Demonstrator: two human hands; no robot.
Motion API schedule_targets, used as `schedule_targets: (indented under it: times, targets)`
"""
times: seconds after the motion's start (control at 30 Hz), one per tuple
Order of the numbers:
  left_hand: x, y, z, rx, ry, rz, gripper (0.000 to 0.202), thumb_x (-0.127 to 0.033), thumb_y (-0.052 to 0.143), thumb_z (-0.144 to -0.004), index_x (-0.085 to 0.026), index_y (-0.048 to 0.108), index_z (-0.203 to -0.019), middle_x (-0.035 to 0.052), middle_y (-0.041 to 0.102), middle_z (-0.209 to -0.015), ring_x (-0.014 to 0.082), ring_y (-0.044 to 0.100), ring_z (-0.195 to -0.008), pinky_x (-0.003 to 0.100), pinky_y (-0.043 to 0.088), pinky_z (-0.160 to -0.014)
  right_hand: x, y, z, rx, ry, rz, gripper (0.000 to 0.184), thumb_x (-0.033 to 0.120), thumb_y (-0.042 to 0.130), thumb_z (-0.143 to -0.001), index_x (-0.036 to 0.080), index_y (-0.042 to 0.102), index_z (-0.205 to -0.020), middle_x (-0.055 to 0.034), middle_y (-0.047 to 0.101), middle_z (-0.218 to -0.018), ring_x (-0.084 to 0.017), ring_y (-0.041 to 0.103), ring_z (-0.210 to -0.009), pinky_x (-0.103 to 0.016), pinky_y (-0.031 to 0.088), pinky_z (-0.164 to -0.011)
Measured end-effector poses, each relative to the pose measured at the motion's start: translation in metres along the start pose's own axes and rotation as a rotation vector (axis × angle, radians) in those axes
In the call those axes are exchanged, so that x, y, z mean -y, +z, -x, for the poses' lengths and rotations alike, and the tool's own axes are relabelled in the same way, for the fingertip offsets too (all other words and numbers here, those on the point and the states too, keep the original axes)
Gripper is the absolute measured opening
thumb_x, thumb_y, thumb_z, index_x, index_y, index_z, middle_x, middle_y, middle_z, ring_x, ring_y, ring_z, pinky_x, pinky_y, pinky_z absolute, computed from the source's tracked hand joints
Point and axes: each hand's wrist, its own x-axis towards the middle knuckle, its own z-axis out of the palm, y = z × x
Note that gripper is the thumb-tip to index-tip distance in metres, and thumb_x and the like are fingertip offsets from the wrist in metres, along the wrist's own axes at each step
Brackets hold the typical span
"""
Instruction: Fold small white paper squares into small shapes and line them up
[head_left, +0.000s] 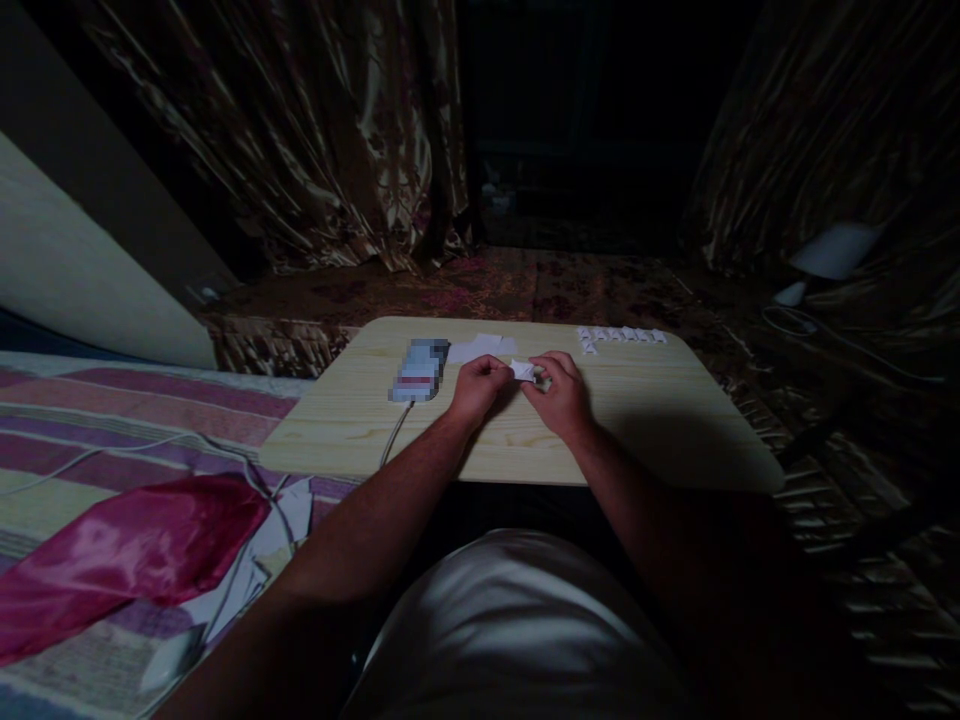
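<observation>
Dimly lit rm | curtains (379,130) behind wood tbl (337,430) | over tbl: wht folded paper (523,371), fingertip-pinched by L hand (477,388) + R hand (561,394)

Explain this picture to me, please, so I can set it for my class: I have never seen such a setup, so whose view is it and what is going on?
There is no machine here: a person works with two bare hands. A camera worn on the head looks forward and down, so the arms reach in from the bottom of the picture.

The left hand and right hand meet over a wooden table, holding a small white folded piece between their fingertips.

Also on the table are flat white sheets, a group of small white pieces near the far right edge, and a pixelated item with a cable; the pixelation hides what it is.
</observation>
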Motion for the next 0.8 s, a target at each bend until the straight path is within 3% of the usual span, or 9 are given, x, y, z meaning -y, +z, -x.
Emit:
schedule_targets:
  times: [0.37, 0.7, 0.8]
  targets:
    - [0.0005, -0.0002, 0.0005, 0.011, 0.012, -0.002, 0.014, -0.025, 0.07, -0.063, -0.016, 0.06, -0.063, -0.0042, 0.051, -0.052, 0.008, 0.041, -0.048, 0.023, 0.029, -0.048, 0.0019, -0.0003, 0.0003, 0.039, 0.018, 0.044, 0.028, 0.015, 0.064, -0.077, 0.021, 0.067, -0.104, -0.0078, 0.059, -0.107, -0.019, 0.061, -0.092, -0.033, 0.053, -0.085]
    - [0.0001, 0.0005, -0.001, 0.016, -0.004, 0.041, 0.014, -0.025, 0.07, -0.063, -0.017, 0.058, -0.063, -0.0036, 0.051, -0.052, 0.0079, 0.041, -0.048, 0.023, 0.031, -0.049, 0.0036, 0.0007, 0.0014, 0.047, 0.017, 0.057, 0.024, 0.02, 0.064, -0.078, 0.021, 0.068, -0.101, -0.0076, 0.06, -0.106, -0.018, 0.061, -0.085, -0.031, 0.052, -0.081]
    - [-0.002, 0.0011, -0.0005, 0.047, -0.02, 0.131, 0.015, -0.028, 0.07, -0.066, -0.017, 0.06, -0.068, -0.0029, 0.052, -0.054, 0.0083, 0.043, -0.049, 0.022, 0.032, -0.048, -0.0021, 0.0026, 0.0002, 0.026, 0.085, 0.01, 0.022, 0.024, 0.066, -0.076, 0.021, 0.068, -0.097, -0.0065, 0.062, -0.104, -0.016, 0.06, -0.079, -0.03, 0.052, -0.077]
